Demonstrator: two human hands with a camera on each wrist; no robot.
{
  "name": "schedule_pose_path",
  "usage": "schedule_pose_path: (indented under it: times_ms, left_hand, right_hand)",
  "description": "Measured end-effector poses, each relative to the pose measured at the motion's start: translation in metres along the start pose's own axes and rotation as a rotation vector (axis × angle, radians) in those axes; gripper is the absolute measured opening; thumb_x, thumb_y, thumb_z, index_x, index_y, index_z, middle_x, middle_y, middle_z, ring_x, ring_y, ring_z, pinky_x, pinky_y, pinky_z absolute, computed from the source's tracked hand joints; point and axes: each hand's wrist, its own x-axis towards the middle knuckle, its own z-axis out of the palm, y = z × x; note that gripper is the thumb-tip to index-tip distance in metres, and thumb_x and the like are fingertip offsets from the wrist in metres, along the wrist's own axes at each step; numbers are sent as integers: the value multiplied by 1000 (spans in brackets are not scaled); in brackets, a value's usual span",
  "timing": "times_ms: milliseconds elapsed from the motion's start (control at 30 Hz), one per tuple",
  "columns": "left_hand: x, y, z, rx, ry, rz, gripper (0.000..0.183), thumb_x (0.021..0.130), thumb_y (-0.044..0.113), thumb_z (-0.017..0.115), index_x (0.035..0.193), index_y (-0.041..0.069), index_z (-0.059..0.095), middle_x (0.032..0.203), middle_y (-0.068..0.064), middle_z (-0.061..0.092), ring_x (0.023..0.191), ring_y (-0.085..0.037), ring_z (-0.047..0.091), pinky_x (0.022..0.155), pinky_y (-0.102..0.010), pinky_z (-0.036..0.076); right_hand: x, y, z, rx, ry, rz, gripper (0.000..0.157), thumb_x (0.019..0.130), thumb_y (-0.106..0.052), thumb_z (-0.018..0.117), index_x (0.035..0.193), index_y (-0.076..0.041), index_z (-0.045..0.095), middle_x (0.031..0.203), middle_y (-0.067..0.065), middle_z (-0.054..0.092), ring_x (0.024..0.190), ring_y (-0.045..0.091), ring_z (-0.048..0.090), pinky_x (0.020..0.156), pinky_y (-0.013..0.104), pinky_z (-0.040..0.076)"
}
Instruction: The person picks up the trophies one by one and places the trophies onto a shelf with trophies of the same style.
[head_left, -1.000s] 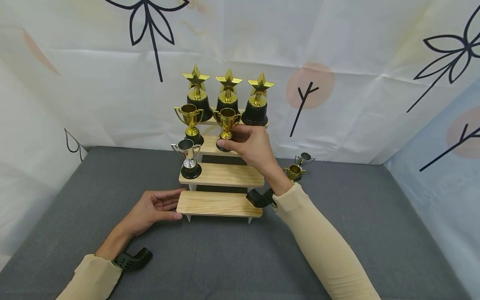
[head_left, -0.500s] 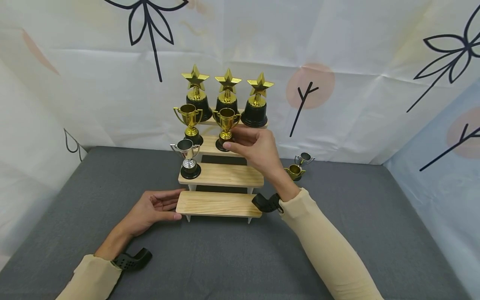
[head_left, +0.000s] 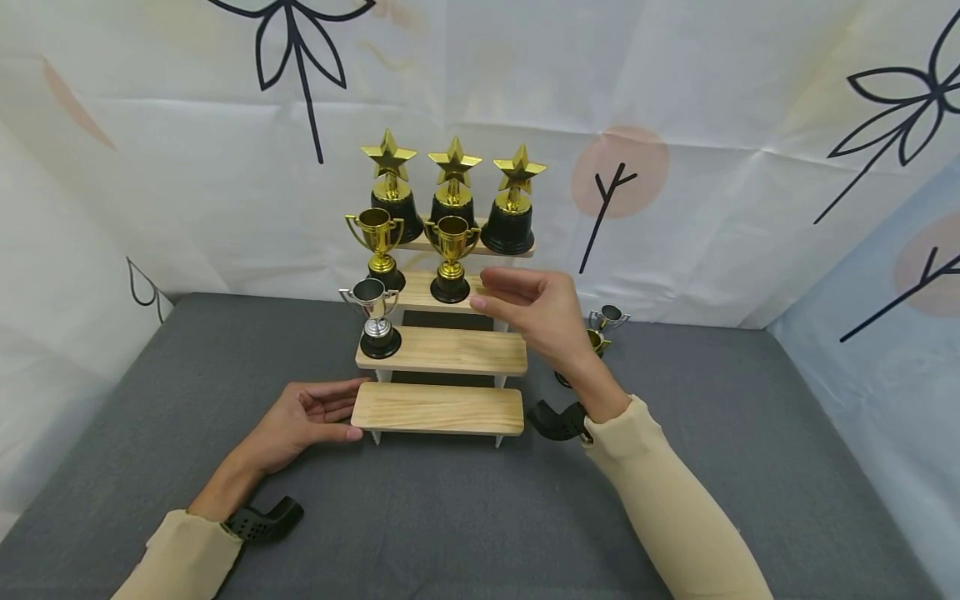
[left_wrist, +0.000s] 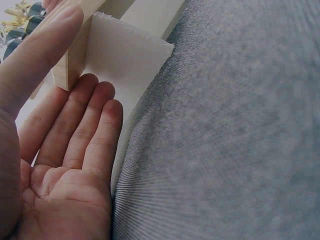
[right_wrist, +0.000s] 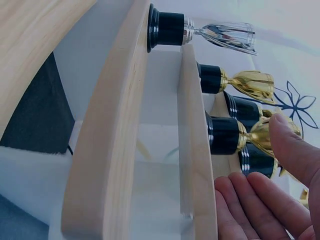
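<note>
Grey cloth; relaxed right hand, palm inward, just beside gold cup

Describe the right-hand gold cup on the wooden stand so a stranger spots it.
Find the wooden stepped stand, then its second shelf from the top. The gold cup stands upright there, just left of the right hand. It has handles, unlike the star trophies behind, and stands right of the shelf's other gold cup.

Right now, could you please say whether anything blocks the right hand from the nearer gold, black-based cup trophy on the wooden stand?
Nothing visible does: the open right hand is beside the gold cup trophy, fingertips facing the black base.
</note>
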Motion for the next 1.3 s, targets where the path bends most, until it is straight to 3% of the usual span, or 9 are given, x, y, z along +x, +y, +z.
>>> schedule_pose_path:
  times_ms: [233,500,800,1300]
  left_hand:
    - [0,0,1,-4,0,-1,71,82,-14,76,143,-21,40,139,-5,60,122,-15,62,100,-31,54]
    - [0,0,1,-6,0,-5,71,82,-13,77,143,-21,40,139,-4,61,122,-15,62,100,-31,54]
    - [1,-1,0,1,1,-6,71,81,-13,77,143,-20,41,141,-11,59,122,-16,62,99,-32,54]
    - [0,0,0,9,8,-12,71,82,-13,77,142,-21,41,139,-7,60,122,-15,62,99,-31,54]
  right_hand:
    - [-11,-1,-10,16,46,-10,44,87,0,79,128,6,66,126,22,67,117,33,66,95,32,59]
    - [-28,-3,-22,25,64,-17,43,86,5,78,128,7,67,126,21,68,119,26,66,98,32,57]
    - [-46,7,-35,24,76,11,46,87,6,77,131,6,65,130,20,66,120,22,65,97,33,58]
    - [-61,21,-52,91,163,-14,45,85,12,75,128,11,64,123,13,71,111,19,70,89,33,61]
